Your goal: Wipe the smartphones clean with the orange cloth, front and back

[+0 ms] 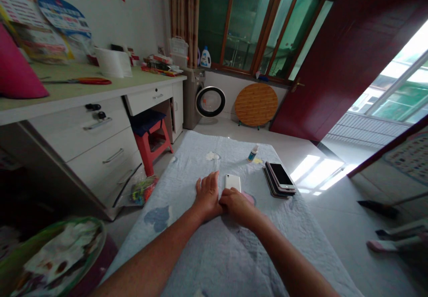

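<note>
A white phone point(233, 181) lies back up on the blue-grey patterned cloth point(187, 252), its camera at the upper left corner. My left hand point(207, 197) rests on its edge just left of the phone, fingers stretched out and apart. My right hand point(238, 205) covers the lower end of the phone. Its fingers are bent and pressed together beside my left palm; what they hold, if anything, is hidden. To the right sits a stack of several phones point(280, 179), the top one with its dark screen up. A small spray bottle point(253, 153) stands farther back.
On the left is a desk point(83, 123) with drawers, holding scissors point(90, 81) and a white roll point(114, 62). A red stool point(153, 143) is tucked beside it. A waste bin point(100, 254) stands at lower left. Behind are a washing machine point(192, 96) and a folded round table point(257, 104).
</note>
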Demonstrator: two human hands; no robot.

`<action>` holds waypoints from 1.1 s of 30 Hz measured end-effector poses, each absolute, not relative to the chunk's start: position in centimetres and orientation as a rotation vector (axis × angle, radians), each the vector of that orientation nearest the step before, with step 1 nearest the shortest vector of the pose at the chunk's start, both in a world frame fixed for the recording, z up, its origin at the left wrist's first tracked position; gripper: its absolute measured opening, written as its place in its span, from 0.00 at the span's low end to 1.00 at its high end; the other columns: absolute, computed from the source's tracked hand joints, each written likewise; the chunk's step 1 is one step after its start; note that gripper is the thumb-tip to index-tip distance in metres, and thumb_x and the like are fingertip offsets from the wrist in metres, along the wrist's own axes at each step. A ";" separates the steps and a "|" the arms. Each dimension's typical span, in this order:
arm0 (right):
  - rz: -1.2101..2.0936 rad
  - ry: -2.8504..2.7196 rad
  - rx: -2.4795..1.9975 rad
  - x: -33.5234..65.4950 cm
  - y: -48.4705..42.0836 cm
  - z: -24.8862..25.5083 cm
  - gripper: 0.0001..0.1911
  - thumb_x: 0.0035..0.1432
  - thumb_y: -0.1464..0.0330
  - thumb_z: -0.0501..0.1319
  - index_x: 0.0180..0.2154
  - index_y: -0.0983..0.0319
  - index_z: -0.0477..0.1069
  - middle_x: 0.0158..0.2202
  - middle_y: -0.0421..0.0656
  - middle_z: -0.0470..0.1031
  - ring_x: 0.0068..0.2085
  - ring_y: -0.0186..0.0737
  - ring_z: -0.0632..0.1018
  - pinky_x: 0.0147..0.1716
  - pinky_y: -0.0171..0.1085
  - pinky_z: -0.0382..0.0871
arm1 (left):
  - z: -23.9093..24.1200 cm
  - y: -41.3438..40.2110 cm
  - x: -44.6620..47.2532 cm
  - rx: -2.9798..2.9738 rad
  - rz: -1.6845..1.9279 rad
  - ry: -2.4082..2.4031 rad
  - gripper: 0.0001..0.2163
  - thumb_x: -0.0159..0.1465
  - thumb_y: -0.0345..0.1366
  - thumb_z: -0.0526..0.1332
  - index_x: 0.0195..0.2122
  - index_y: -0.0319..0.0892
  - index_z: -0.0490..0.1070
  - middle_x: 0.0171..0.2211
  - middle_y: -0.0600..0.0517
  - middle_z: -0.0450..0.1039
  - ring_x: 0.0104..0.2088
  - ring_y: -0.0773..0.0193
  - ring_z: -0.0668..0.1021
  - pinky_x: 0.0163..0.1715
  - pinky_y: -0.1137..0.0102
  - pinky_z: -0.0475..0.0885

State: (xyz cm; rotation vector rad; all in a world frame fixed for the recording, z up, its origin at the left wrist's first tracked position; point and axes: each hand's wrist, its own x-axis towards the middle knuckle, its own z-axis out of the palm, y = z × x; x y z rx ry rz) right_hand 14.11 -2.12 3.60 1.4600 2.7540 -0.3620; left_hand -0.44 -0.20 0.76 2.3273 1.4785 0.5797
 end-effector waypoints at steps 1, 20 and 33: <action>-0.384 2.766 1.450 14.1 -2.3 3.6 0.08 0.58 0.73 0.57 0.34 0.61 0.76 0.35 0.43 0.73 0.36 0.36 0.70 0.41 0.33 0.58 | 0.8 -0.2 -0.5 2.338 0.564 1.475 0.49 0.46 0.43 0.63 0.64 0.38 0.36 0.63 0.35 0.48 0.63 0.43 0.54 0.60 0.47 0.39; -0.212 2.680 1.725 14.6 7.3 2.6 0.10 0.59 0.71 0.57 0.36 0.64 0.77 0.35 0.48 0.76 0.41 0.39 0.74 0.40 0.32 0.62 | 1.3 -0.9 -0.4 2.546 0.397 1.346 0.24 0.58 0.48 0.62 0.54 0.48 0.59 0.55 0.46 0.63 0.57 0.48 0.62 0.61 0.45 0.41; -0.312 2.559 1.813 15.7 8.6 3.9 0.12 0.56 0.72 0.58 0.40 0.60 0.77 0.40 0.45 0.79 0.41 0.38 0.77 0.38 0.31 0.63 | 1.9 -1.1 -0.4 2.616 0.457 1.235 0.21 0.60 0.44 0.63 0.54 0.53 0.65 0.57 0.52 0.67 0.60 0.47 0.61 0.60 0.40 0.34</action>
